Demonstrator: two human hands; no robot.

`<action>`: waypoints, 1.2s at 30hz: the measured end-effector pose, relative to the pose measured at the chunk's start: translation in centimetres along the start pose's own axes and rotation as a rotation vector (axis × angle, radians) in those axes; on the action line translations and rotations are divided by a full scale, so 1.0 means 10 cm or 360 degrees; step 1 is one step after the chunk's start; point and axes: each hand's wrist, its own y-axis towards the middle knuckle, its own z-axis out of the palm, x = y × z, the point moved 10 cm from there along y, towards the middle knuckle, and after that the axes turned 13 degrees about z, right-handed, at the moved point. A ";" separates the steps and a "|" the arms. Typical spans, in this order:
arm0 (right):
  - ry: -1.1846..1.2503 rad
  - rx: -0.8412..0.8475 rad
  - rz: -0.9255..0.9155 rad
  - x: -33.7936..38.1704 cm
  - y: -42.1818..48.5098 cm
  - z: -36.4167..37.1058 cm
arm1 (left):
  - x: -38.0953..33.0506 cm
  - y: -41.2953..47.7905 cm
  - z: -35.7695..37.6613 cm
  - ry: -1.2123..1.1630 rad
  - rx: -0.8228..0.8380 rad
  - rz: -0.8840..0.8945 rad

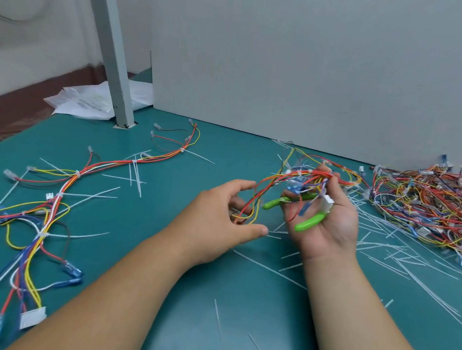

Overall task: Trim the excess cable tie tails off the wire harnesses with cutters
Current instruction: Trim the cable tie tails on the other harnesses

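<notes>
Right hand [326, 225], palm up: clamped on green-handled metal cutters [309, 223] and multicoloured wire harness [299, 175]. Left hand [219, 217]: fingers apart, harness loop passing between. Teal worktop [167, 251]: scattered white plastic tie tails [267, 268].

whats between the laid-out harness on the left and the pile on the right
Head view: the left hand, then the right hand holding green-handled cutters and a harness, above cut tie tails.

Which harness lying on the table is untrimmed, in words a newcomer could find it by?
Start at the grey post standing on the green table, far left. From near its foot one harness lies stretched toward the near left edge, ending in blue terminals. Unlike the tangled pile at the far right, it lies alone, with long white tie tails sticking out.
</notes>
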 end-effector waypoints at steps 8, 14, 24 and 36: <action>0.0022 -0.0156 -0.0039 0.09 0.01 -0.13 | -0.02 0.02 -0.13 0.0014 -0.0138 0.0022; -0.0142 -0.0208 -0.0058 0.08 -0.03 0.01 | 0.10 0.03 -0.27 -0.0079 -0.0383 -0.0079; -0.0807 -0.0690 -0.0036 0.60 0.54 0.32 | 0.06 0.01 0.04 0.0211 0.0174 0.0018; -0.2076 -0.1098 -0.0535 0.75 0.55 0.47 | -0.14 -0.10 0.44 0.0772 0.0667 0.0300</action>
